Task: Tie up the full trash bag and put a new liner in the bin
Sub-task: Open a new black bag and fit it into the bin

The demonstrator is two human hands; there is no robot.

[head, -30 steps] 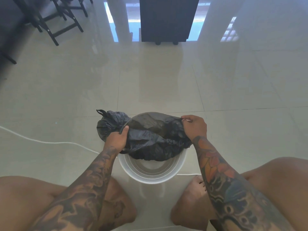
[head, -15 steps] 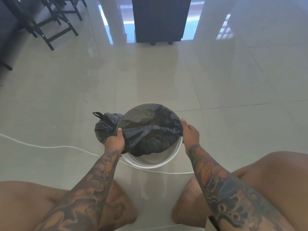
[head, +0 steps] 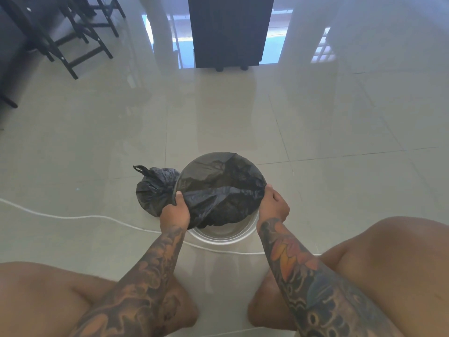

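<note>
Counts: 2 hands, 2 black bags, 1 bin, 1 cord.
Left hand (head: 175,210), right hand (head: 274,203); new liner (head: 218,188), tied trash bag (head: 151,188); white bin (head: 226,235); white cord (head: 73,217); one dark cabinet (head: 228,30).

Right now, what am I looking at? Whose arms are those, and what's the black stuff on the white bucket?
There is no machine here, just a person. A camera worn on their head looks down, so you see what they see: two tattooed arms and bare knees, crouching on a shiny tiled floor.

The white bucket is a bin. The black stuff is a new liner, a fresh trash bag. The left hand and the right hand each grip an edge and stretch it over the bin's rim. The far side is already on; the near side is not, so you can see white inside.

Beside the bin, on its left, sits the full trash bag, already knotted. A white cable runs across the floor. Dark furniture stands at the back.
</note>
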